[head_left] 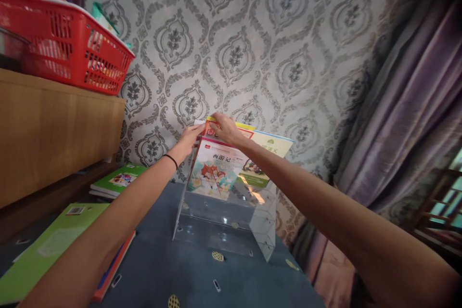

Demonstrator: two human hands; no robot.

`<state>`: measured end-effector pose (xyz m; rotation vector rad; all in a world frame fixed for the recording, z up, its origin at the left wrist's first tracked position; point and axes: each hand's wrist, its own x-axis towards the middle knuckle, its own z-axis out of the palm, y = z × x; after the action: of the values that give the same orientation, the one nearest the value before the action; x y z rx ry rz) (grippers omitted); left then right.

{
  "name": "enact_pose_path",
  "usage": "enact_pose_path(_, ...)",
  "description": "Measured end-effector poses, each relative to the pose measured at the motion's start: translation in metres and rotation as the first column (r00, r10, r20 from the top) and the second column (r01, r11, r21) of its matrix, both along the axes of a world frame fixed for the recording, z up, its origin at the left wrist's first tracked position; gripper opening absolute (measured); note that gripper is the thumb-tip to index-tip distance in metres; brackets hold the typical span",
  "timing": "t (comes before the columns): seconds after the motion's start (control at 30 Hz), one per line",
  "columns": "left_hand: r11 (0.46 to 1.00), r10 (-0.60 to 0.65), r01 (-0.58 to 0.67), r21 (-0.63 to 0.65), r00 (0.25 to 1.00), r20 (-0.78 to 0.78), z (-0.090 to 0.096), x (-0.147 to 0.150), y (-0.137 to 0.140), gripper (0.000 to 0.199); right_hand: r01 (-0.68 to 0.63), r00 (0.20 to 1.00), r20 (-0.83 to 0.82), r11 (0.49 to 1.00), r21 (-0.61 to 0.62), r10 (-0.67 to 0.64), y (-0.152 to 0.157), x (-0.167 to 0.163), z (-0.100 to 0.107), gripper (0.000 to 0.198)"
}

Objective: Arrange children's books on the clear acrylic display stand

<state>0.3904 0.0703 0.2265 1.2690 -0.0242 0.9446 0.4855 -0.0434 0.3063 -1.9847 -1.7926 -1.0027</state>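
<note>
A clear plastic book rack (216,236) with tiered slots stands upright on the table. In its front tier leans a book with a white and teal illustrated cover (216,173). Behind it, higher up, is a book with an orange-red cover (210,130); a yellow-edged one (247,126) shows at its back. My left hand (190,138), with a dark band at the wrist, is closed at the left edge of the orange-red book. Over that book's top edge my right hand (227,129) curls its fingers. A pale green-yellow book (277,143) stands in the rack on the right, partly behind my right forearm.
Green books (54,238) lie on the patterned dark cloth (151,269) at left, partly under my left forearm. A red basket (72,43) sits on a wooden cabinet (57,134). The papered wall (234,53) rises behind the rack; purple curtains (407,101) hang at right.
</note>
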Motion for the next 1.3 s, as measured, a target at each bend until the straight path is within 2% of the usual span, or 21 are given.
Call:
enact_pose_path(0.43,0.997,0.002,0.002,0.072,0.998,-0.062,0.000,-0.009,0.003,0.030,-0.031,0.999,0.027,0.999,0.040,0.029,0.003,0.007,-0.006,0.029)
enact_pose_path(0.73,0.983,0.089,-0.060,0.172,0.983,-0.163,-0.002,-0.025,0.012,0.030,-0.119,0.989,0.114,0.972,0.205,0.097,-0.006,0.008,-0.021,0.046)
enact_pose_path(0.9,0.974,0.104,-0.058,0.218,0.973,-0.206,-0.006,-0.035,0.017,0.035,-0.060,0.998,0.037,0.919,0.390,0.049,-0.033,0.019,-0.043,0.049)
enact_pose_path(1.0,0.970,0.101,-0.045,0.240,0.969,-0.227,-0.011,-0.037,0.019,0.039,-0.068,0.997,0.009,0.877,0.476,0.072,-0.056,0.027,-0.062,0.050)
enact_pose_path(1.17,0.966,0.094,-0.031,0.256,0.967,-0.237,-0.019,-0.036,0.018,0.036,-0.096,0.993,-0.006,0.826,0.555,0.119,-0.088,0.027,-0.091,0.054)
enact_pose_path(1.3,0.967,0.086,-0.022,0.254,0.966,-0.245,-0.023,-0.037,0.016,0.030,-0.046,0.965,-0.191,0.828,0.559,0.182,-0.095,0.031,-0.110,0.056)
